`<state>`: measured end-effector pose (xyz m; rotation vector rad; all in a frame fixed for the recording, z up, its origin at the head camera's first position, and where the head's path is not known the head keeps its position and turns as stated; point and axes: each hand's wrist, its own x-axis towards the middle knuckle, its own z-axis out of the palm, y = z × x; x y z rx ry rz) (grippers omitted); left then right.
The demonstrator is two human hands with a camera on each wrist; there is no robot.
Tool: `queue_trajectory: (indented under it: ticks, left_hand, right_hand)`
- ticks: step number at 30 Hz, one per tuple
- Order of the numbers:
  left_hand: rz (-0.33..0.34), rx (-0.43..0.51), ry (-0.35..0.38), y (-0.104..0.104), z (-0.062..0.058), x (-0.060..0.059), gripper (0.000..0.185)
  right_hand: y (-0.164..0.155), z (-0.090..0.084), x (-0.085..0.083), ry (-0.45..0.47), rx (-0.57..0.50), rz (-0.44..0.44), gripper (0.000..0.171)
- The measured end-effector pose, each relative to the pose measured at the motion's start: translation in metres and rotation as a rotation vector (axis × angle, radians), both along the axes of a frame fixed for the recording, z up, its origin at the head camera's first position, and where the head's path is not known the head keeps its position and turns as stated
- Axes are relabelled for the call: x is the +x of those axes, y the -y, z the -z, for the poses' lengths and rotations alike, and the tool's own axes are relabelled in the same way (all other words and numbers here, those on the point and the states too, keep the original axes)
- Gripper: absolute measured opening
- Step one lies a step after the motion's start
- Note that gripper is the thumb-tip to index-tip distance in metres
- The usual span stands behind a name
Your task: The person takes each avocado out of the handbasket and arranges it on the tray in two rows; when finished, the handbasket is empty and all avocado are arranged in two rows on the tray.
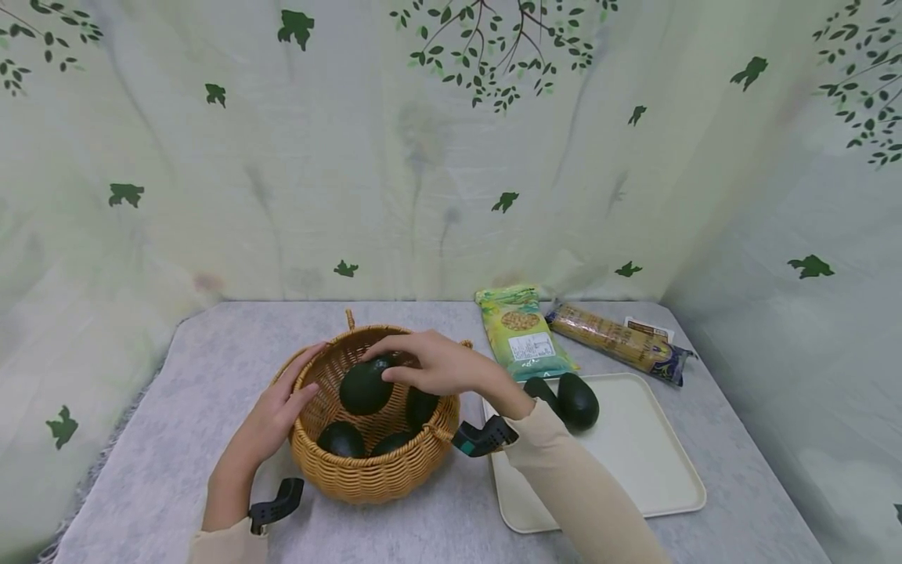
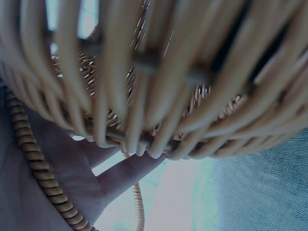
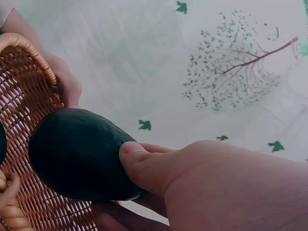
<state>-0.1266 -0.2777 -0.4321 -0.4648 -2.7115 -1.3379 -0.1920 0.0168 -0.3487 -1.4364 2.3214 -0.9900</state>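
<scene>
My right hand (image 1: 440,364) pinches a dark green avocado (image 1: 365,389) between thumb and fingers, over the inside of a round wicker basket (image 1: 373,478). In the right wrist view, the thumb lies along the narrower end of this avocado (image 3: 79,154). My left hand (image 1: 271,419) holds the basket's left rim, with the thumb reaching over the inner side. The left wrist view has the basket's woven side (image 2: 144,96) close up, and a thin wicker handle crosses the hand (image 2: 62,168). Several more avocados (image 1: 341,439) lie inside the basket.
To the right, a cream tray (image 1: 634,462) bears two avocados (image 1: 578,401), partly behind my right forearm. At the back stand a green and yellow bag (image 1: 524,333) and a long packet (image 1: 616,338) that looks like dry noodles. Printed curtains (image 1: 423,196) surround the grey tabletop (image 1: 211,376).
</scene>
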Motion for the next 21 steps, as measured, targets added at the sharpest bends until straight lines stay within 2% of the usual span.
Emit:
queue_trajectory:
  ticks: [21]
  left_hand:
    - [-0.008, 0.001, -0.008, 0.001, 0.003, -0.001, 0.060]
  right_hand:
    - [-0.034, -0.009, 0.012, 0.013, -0.110, 0.042, 0.037]
